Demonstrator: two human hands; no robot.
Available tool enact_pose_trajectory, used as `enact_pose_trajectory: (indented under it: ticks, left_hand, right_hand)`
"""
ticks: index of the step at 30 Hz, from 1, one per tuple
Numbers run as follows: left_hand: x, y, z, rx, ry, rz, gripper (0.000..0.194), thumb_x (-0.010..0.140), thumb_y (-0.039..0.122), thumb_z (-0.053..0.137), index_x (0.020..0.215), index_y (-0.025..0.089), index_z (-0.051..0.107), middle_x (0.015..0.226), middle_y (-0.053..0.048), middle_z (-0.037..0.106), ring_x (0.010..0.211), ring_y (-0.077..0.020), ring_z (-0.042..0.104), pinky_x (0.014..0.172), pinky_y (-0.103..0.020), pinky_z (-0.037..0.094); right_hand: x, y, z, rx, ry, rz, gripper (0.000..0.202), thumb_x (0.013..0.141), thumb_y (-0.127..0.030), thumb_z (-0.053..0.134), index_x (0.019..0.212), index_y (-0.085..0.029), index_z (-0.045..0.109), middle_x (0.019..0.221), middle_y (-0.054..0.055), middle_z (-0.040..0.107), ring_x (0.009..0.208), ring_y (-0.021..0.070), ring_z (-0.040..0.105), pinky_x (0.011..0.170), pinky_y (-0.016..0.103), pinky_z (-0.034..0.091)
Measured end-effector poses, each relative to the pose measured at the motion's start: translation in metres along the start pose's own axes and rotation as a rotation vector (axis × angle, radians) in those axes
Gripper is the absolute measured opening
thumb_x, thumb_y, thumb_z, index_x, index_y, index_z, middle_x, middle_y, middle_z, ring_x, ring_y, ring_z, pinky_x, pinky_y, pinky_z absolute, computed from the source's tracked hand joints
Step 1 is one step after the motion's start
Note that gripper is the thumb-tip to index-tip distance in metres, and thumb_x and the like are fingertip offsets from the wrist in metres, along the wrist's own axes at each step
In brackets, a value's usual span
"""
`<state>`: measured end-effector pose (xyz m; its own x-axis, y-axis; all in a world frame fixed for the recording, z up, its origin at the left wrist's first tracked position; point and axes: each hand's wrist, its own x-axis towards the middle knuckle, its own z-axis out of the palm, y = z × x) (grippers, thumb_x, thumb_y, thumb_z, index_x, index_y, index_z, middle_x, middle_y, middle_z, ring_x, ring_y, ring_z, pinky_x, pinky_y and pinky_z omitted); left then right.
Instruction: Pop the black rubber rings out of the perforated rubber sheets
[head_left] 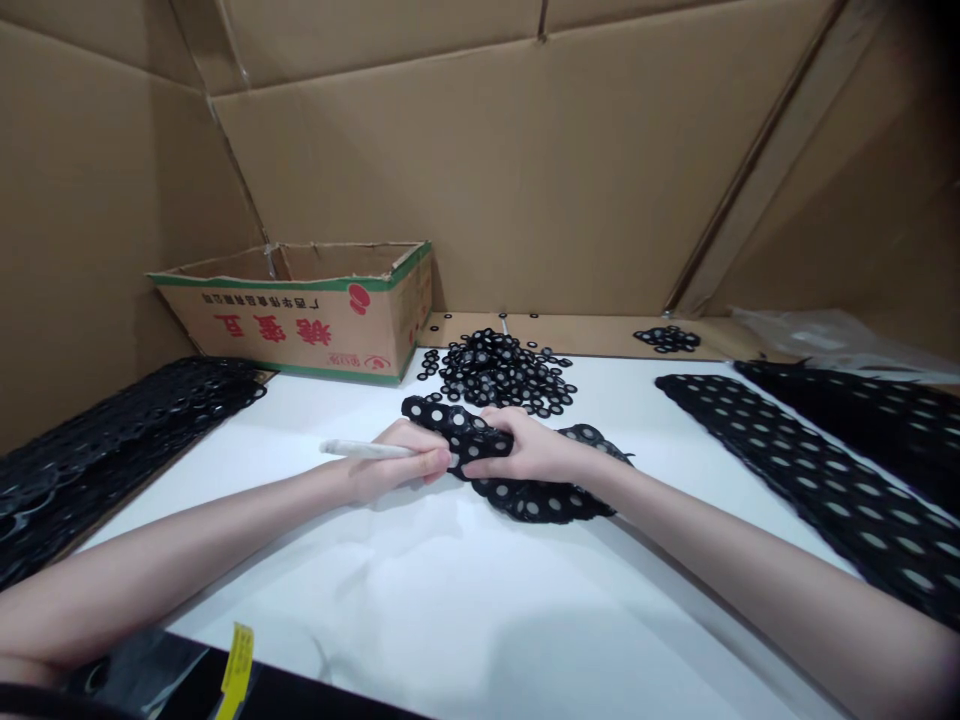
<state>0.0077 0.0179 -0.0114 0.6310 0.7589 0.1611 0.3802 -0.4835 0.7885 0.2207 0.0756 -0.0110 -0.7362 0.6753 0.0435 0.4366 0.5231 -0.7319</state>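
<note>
My left hand (405,458) is closed around a slim white pen-like stick (366,449), its tip at a strip of black fabric with rows of pale round spots (439,416). My right hand (517,445) grips that same black strip between thumb and fingers, just right of the left hand. The rest of the strip lies bunched on the white tabletop under and behind my right wrist. Beyond both hands is a heap of small black rings (502,370), with some loose ones around its edge.
An open cardboard box (300,315) stands at the back left. Black ring-patterned strips (112,420) lie on the left, and black spotted strips (810,470) on the right. A smaller ring pile (667,339) and clear plastic (825,335) sit at the back right. Cardboard walls (487,180) surround the table.
</note>
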Motion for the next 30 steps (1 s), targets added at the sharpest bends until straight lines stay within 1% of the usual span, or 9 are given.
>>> enact_pose_trajectory:
  ticks: [3, 6, 10, 14, 17, 21, 23, 27, 30]
  left_hand:
    - [0.002, 0.003, -0.004, -0.005, -0.036, -0.018, 0.045, 0.094, 0.037, 0.037, 0.055, 0.015, 0.043, 0.053, 0.001, 0.042, 0.053, -0.0102, 0.038, 0.053, -0.026, 0.028]
    - [0.005, 0.007, -0.01, -0.013, -0.103, -0.028, 0.045, 0.094, 0.038, 0.04, 0.054, 0.015, 0.041, 0.053, 0.001, 0.04, 0.053, -0.0101, 0.036, 0.052, -0.026, 0.026]
    - [0.01, 0.009, -0.017, -0.05, -0.164, -0.046, 0.045, 0.092, 0.039, 0.043, 0.054, 0.016, 0.037, 0.053, 0.003, 0.032, 0.052, -0.0093, 0.03, 0.05, -0.026, 0.022]
    - [0.014, 0.007, -0.018, -0.083, -0.227, -0.05, 0.045, 0.092, 0.039, 0.045, 0.054, 0.016, 0.036, 0.052, 0.003, 0.031, 0.051, -0.0088, 0.028, 0.049, -0.026, 0.02]
    - [0.014, 0.005, -0.016, -0.12, -0.258, -0.09, 0.045, 0.091, 0.04, 0.046, 0.055, 0.015, 0.037, 0.053, 0.004, 0.031, 0.051, -0.0082, 0.027, 0.049, -0.026, 0.021]
    - [0.01, 0.002, -0.013, -0.139, -0.246, -0.094, 0.046, 0.091, 0.042, 0.046, 0.054, 0.015, 0.04, 0.053, 0.003, 0.033, 0.052, -0.0084, 0.03, 0.05, -0.025, 0.023]
    - [0.007, -0.001, -0.01, -0.155, -0.206, -0.088, 0.047, 0.091, 0.043, 0.046, 0.054, 0.014, 0.041, 0.052, 0.003, 0.036, 0.052, -0.0085, 0.032, 0.051, -0.025, 0.024]
    - [0.004, -0.006, -0.007, -0.23, -0.108, -0.112, 0.049, 0.091, 0.045, 0.044, 0.052, 0.014, 0.04, 0.05, 0.003, 0.037, 0.049, -0.0081, 0.031, 0.049, -0.025, 0.022]
    - [0.004, -0.005, -0.006, -0.242, -0.106, -0.128, 0.049, 0.09, 0.045, 0.044, 0.052, 0.015, 0.04, 0.049, 0.003, 0.036, 0.048, -0.0079, 0.03, 0.048, -0.026, 0.021]
  right_hand:
    - [-0.001, -0.001, 0.0, -0.016, -0.004, -0.03, 0.031, 0.066, -0.044, 0.072, 0.06, -0.019, 0.053, 0.074, 0.0, 0.056, 0.079, 0.0191, 0.052, 0.076, 0.031, 0.039]
    - [-0.001, -0.002, 0.0, -0.035, -0.007, -0.044, 0.03, 0.067, -0.041, 0.07, 0.06, -0.019, 0.051, 0.075, 0.0, 0.055, 0.079, 0.0188, 0.052, 0.077, 0.031, 0.039]
    - [-0.001, -0.003, 0.0, -0.047, 0.001, -0.047, 0.029, 0.067, -0.039, 0.071, 0.061, -0.019, 0.05, 0.077, 0.0, 0.056, 0.08, 0.0191, 0.052, 0.079, 0.031, 0.039]
    - [-0.001, -0.004, 0.001, -0.052, -0.003, -0.059, 0.028, 0.068, -0.038, 0.07, 0.062, -0.019, 0.05, 0.077, 0.001, 0.057, 0.078, 0.0187, 0.052, 0.079, 0.032, 0.039]
    - [-0.001, -0.004, 0.002, -0.058, 0.013, -0.059, 0.03, 0.067, -0.038, 0.07, 0.06, -0.019, 0.048, 0.073, 0.0, 0.055, 0.075, 0.0178, 0.051, 0.078, 0.032, 0.039]
    - [0.0, -0.004, 0.002, -0.043, 0.008, -0.056, 0.031, 0.066, -0.039, 0.07, 0.058, -0.019, 0.047, 0.069, -0.002, 0.053, 0.072, 0.0164, 0.05, 0.074, 0.03, 0.039]
    - [0.0, -0.003, 0.002, -0.03, 0.007, -0.042, 0.032, 0.066, -0.04, 0.071, 0.059, -0.019, 0.048, 0.068, -0.002, 0.053, 0.071, 0.0162, 0.05, 0.073, 0.03, 0.039]
    - [-0.001, -0.003, 0.001, 0.01, 0.019, 0.003, 0.032, 0.063, -0.045, 0.074, 0.065, -0.018, 0.056, 0.07, -0.002, 0.057, 0.074, 0.0179, 0.052, 0.072, 0.029, 0.04]
    - [-0.002, -0.003, 0.0, 0.03, 0.011, 0.009, 0.033, 0.062, -0.046, 0.075, 0.071, -0.018, 0.06, 0.071, -0.002, 0.06, 0.075, 0.0187, 0.054, 0.073, 0.03, 0.04]
